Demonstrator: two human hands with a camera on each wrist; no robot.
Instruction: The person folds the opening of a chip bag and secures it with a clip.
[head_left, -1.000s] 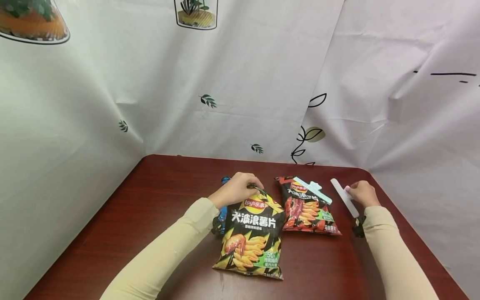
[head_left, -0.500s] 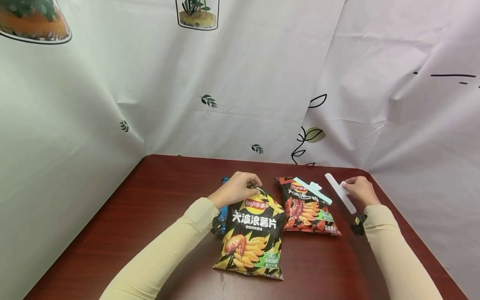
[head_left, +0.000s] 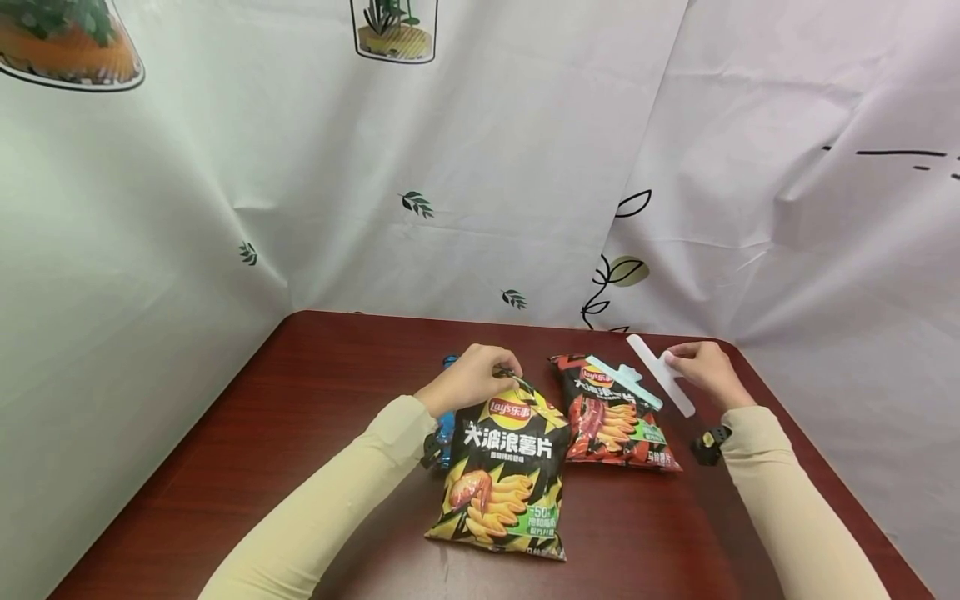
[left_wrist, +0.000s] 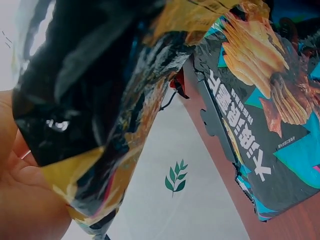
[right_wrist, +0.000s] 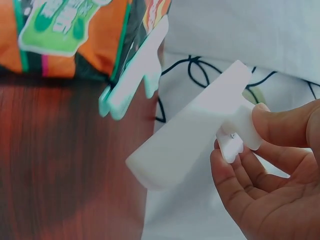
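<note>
My left hand [head_left: 472, 379] grips the top edge of a black-and-yellow chip bag [head_left: 506, 475], which hangs tilted over the table. In the left wrist view that bag [left_wrist: 100, 85] fills much of the left side, and its top is bunched at the palm. My right hand [head_left: 708, 371] pinches the handle of a white bag clip [head_left: 658, 372] between thumb and fingers. The right wrist view has this long clip [right_wrist: 192, 135] held in the air, apart from any bag. Nearest to it is a red chip bag [head_left: 607, 425] with a pale blue clip [head_left: 625, 383] across its top.
A blue chip bag [head_left: 446, 429] lies mostly hidden behind the left hand and the yellow bag. In the left wrist view, a dark clip [left_wrist: 215, 120] runs along the edge of this blue bag [left_wrist: 260, 165]. White printed cloth [head_left: 480, 167] stands behind the red-brown table [head_left: 285, 433].
My right hand has moved left and slightly away from me with the white clip, bringing it closer to the red bag. The left hand and its bag have hardly moved.
</note>
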